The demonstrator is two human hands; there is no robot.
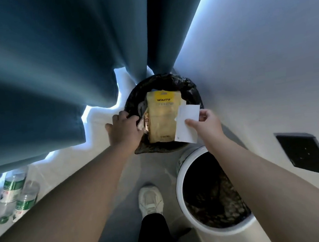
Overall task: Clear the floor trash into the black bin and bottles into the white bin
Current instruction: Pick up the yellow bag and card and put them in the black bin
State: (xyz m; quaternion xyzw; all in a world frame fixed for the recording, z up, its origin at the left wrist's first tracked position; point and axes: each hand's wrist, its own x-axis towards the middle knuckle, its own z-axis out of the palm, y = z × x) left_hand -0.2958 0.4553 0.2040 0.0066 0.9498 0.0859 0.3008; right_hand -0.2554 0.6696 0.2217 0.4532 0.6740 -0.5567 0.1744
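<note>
The black bin (pixel 186 85), lined with a black bag, stands below the curtain with a yellow snack packet (pixel 162 118) lying across its mouth. My left hand (pixel 124 129) is at the bin's left rim, its fingers curled round a crumpled wrapper (pixel 142 124). My right hand (pixel 205 124) pinches a white card (pixel 187 123) over the bin's right edge. Nearer to me, on the right, is the white bin (pixel 179 186), dark inside. Several clear water bottles with green labels (pixel 15 186) lie on the floor at the far left.
A dark teal curtain (pixel 58 73) hangs over the left and centre. A white wall (pixel 268 67) with a black socket plate (pixel 305 155) runs on the right. My foot in a white shoe (pixel 151 200) stands on the grey floor between the bins and bottles.
</note>
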